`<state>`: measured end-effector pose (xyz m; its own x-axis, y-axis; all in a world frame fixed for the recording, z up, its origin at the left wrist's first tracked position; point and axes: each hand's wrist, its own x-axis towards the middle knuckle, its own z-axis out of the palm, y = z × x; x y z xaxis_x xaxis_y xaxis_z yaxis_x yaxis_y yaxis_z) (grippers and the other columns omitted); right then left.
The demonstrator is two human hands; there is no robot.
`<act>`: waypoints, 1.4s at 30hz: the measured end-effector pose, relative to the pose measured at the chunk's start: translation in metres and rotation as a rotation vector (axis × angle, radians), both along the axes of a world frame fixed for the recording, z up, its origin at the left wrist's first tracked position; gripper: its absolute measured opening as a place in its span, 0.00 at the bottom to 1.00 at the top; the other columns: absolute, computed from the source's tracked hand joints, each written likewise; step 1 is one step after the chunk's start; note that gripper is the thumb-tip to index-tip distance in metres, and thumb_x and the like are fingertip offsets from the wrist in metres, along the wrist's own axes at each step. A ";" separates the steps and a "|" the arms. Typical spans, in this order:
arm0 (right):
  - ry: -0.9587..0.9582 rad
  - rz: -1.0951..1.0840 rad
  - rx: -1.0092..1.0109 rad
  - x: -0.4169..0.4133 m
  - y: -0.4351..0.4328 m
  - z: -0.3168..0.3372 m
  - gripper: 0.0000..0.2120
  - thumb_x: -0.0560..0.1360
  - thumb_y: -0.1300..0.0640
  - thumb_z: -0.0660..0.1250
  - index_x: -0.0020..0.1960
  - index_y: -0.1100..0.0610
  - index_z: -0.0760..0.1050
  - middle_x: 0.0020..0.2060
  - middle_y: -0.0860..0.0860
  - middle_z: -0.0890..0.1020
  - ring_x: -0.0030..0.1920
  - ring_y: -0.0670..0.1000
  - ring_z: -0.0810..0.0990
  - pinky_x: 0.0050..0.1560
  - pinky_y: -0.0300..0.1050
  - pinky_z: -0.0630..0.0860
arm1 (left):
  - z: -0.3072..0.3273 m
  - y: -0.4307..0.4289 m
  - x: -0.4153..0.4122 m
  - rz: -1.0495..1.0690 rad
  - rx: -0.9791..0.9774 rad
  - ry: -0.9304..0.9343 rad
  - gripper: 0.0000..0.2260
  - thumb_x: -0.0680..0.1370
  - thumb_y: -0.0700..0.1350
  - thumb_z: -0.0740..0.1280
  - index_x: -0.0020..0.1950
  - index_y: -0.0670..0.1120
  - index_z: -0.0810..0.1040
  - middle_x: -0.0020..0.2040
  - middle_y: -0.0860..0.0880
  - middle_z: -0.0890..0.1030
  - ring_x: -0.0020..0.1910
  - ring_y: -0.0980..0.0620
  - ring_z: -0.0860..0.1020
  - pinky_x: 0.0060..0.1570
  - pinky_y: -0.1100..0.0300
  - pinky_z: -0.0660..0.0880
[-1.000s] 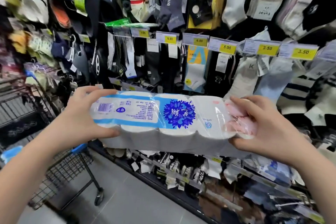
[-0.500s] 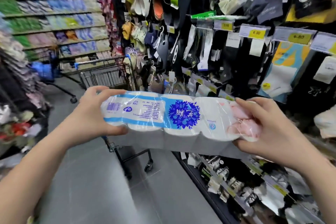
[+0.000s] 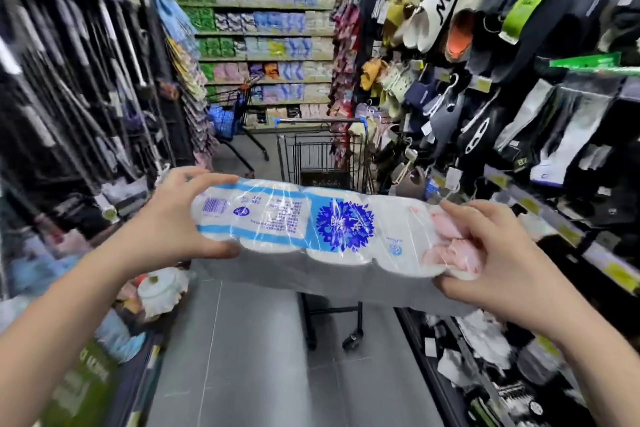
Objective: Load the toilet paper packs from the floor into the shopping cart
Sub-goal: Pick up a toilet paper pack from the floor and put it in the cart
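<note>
Basically both hands carry one toilet paper pack [image 3: 329,236] level, in front of the shopping cart [image 3: 325,152] and short of its basket. Left hand [image 3: 173,218] and right hand [image 3: 498,253] each curl fingers round an end, likely for balance before lowering it in.

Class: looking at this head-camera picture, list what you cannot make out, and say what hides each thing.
1. Head view: inside of the shopping cart, hidden behind the toilet paper pack.
2. Head view: small print on the pack's label, too small and blurred.
3. Head view: goods on the left racks, motion-blurred.
4. Head view: load of the far cart, too small.
</note>
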<state>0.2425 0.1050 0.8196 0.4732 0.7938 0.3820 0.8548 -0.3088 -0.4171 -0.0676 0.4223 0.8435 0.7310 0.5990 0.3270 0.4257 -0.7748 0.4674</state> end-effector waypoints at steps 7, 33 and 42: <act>-0.006 0.077 -0.001 -0.017 0.113 0.003 0.48 0.56 0.43 0.74 0.75 0.40 0.66 0.66 0.41 0.68 0.68 0.31 0.63 0.67 0.39 0.65 | -0.004 0.095 -0.039 0.027 -0.011 -0.039 0.43 0.54 0.62 0.81 0.68 0.68 0.71 0.65 0.59 0.65 0.69 0.60 0.66 0.71 0.61 0.62; 0.036 0.056 -0.039 0.064 0.488 -0.044 0.47 0.54 0.44 0.73 0.74 0.45 0.70 0.64 0.43 0.68 0.68 0.43 0.68 0.66 0.26 0.59 | -0.047 0.464 0.051 0.036 -0.023 -0.014 0.41 0.53 0.62 0.78 0.65 0.72 0.69 0.63 0.61 0.61 0.70 0.56 0.64 0.74 0.55 0.64; -0.032 0.007 0.046 0.161 0.576 -0.048 0.47 0.53 0.45 0.72 0.72 0.52 0.73 0.61 0.24 0.63 0.68 0.46 0.69 0.66 0.39 0.64 | -0.046 0.579 0.177 -0.040 -0.047 -0.001 0.43 0.54 0.60 0.79 0.69 0.65 0.70 0.66 0.57 0.63 0.73 0.55 0.62 0.74 0.58 0.62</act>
<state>0.4032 0.6813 0.7721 0.4546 0.7784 0.4330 0.8699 -0.2837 -0.4034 0.1096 1.0012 0.7976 0.7543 0.5842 0.2996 0.3947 -0.7681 0.5042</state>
